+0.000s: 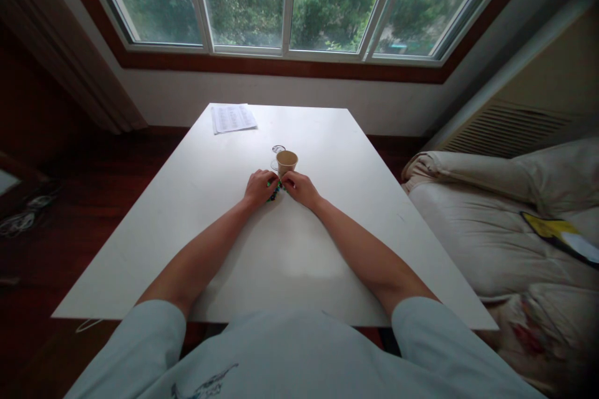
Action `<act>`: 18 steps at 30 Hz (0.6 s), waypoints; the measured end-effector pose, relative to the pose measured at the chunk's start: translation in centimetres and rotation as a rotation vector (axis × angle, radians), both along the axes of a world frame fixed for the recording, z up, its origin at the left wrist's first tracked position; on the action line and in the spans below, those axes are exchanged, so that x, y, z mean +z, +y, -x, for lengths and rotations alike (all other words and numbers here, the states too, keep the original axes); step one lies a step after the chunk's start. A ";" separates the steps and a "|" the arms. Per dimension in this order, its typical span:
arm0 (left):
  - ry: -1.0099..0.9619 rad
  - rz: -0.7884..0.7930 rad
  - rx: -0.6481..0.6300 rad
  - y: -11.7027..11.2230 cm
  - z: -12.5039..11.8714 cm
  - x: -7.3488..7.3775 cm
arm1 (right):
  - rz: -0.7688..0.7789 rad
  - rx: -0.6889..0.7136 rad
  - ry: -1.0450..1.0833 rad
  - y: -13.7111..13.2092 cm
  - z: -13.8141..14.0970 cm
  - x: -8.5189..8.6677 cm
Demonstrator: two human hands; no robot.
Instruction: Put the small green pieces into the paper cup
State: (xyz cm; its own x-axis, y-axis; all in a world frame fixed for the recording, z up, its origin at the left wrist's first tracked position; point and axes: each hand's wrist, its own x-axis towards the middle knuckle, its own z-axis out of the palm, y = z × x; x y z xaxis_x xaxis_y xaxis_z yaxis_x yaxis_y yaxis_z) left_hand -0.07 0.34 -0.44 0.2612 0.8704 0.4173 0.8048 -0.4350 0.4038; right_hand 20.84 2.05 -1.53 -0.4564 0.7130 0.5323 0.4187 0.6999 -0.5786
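My left hand [262,187] and my right hand [299,188] meet near the middle of the white table [290,262], fingertips close together. Both have their fingers closed in a pinch; what sits between them is too small to name. Small dark, green and blue beads [272,196] show under and beside my left fingertips. Just behind the hands stands a brown paper cup [287,161], upright, its lower part partly hidden by my right fingers. A thin dark loop, perhaps cord [278,149], lies behind the cup, and a fainter loop curves at its left side.
Printed sheets of paper [234,118] lie at the table's far left corner. A window [285,6] is beyond the table. To the right is a cushioned pale sofa [458,218] with a yellow and black item [552,227] on it. Cables [21,222] lie on the floor at left.
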 end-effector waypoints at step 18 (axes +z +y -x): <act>0.008 -0.022 -0.028 -0.3 -0.2 0.2 | -0.037 -0.008 0.111 -0.7 0.4 1.1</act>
State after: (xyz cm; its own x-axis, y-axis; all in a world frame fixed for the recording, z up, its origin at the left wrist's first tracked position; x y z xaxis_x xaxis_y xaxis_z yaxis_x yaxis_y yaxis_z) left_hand 0.12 -0.01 -0.27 0.2888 0.8533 0.4340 0.7954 -0.4662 0.3873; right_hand 20.45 1.33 -0.45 -0.3875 0.6955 0.6051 0.3592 0.7184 -0.5957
